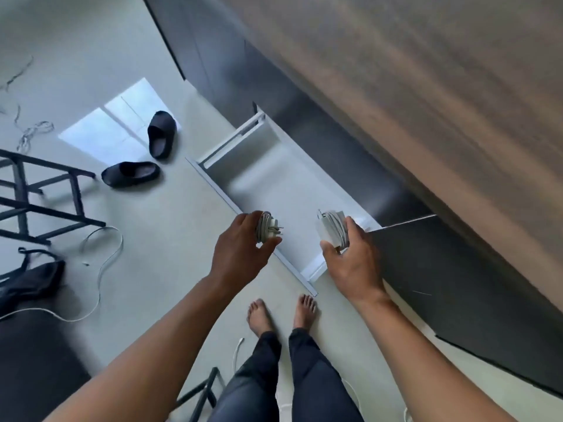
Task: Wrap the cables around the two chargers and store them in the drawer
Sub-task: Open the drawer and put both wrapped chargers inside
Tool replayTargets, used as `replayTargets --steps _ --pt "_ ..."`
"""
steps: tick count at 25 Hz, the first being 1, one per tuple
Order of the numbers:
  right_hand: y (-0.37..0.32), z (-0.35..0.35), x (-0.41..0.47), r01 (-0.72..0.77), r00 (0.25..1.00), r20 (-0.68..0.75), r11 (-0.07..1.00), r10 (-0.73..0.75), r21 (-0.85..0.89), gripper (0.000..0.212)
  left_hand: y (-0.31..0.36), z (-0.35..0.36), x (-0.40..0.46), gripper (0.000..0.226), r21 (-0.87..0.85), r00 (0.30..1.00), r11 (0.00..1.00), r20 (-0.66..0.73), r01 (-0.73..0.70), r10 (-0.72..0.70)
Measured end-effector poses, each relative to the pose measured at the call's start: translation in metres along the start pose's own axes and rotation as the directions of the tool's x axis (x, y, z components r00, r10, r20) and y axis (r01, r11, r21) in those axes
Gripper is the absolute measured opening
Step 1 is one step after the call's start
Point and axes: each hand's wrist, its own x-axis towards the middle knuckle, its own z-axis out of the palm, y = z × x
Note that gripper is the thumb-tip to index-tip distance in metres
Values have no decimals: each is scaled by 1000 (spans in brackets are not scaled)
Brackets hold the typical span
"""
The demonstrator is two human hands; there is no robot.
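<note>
My left hand [240, 245] holds a white charger [268, 228] with its grey cable wound around it and its plug prongs pointing right. My right hand [353, 257] grips a second white charger [332, 228], also wrapped in cable. Both hands hover over the near end of an open white drawer [289, 190], pulled out from a dark cabinet. The left charger is above the drawer's front edge, the right one above its right corner. The drawer's inside looks bare.
A wooden countertop [426, 86] runs above the dark cabinet fronts [457, 278]. Two dark slippers [146, 153] lie on the pale floor to the left. A black stool frame [45, 196], a dark bag [30, 278] and loose white cables [100, 269] lie at the left. My bare feet [280, 312] stand just before the drawer.
</note>
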Motion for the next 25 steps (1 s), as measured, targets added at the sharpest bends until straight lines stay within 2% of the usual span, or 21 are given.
replayTargets --steps 3,8,14,19,25 --pt "44 53 57 -82 995 54 996 85 -45 53 -35 63 48 48 4 998 999 37 45 -45" --pt "109 124 141 -151 985 61 974 163 -168 47 -62 166 144 32 26 995 999 89 48 -50" --pt "165 185 197 -158 982 62 951 181 -266 56 -103 260 219 32 163 980 984 170 74 -102" --pt "187 227 211 -209 977 -17 948 211 -242 49 -118 288 233 31 309 977 951 189 33 -95" --pt "191 246 214 -237 970 -102 945 219 -224 62 -117 266 226 39 439 973 898 216 -26 -77"
